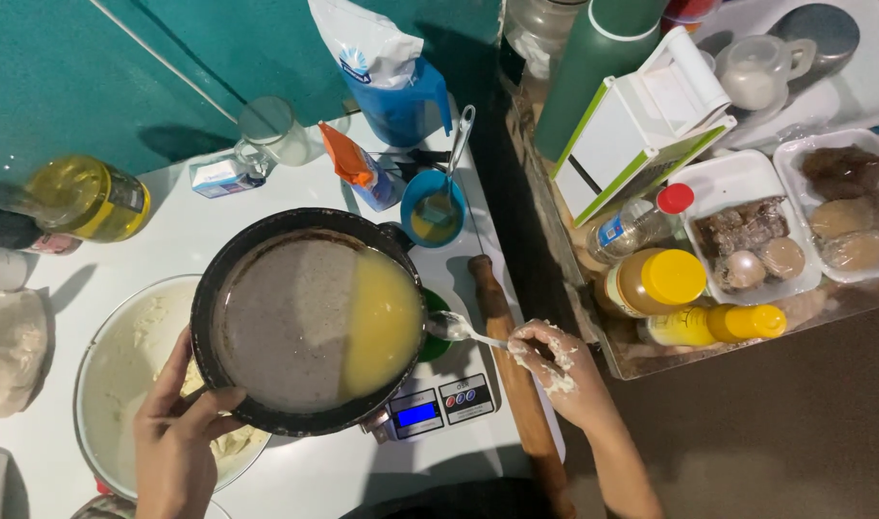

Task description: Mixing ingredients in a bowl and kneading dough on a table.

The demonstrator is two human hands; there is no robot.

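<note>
left hand [175, 437] grips pan [305, 322] rim, tilted so yellow liquid [384, 322] pools right | right hand [555, 360], doughy, pinches spoon [463, 330] at pan edge | bowl [103, 384] underneath | scale [439, 404]

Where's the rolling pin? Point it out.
In the head view, the wooden rolling pin lies on the white counter, right of the digital scale, under the right hand.

A black round pan [295, 322] is tilted, its yellow melted liquid [384, 322] pooled against the right-hand wall while the rest of its grey floor lies bare. It hangs above a white bowl of pale dough [122, 370]. A metal spoon [456, 329] lies level, its bowl just beside the pan's right rim.
</note>
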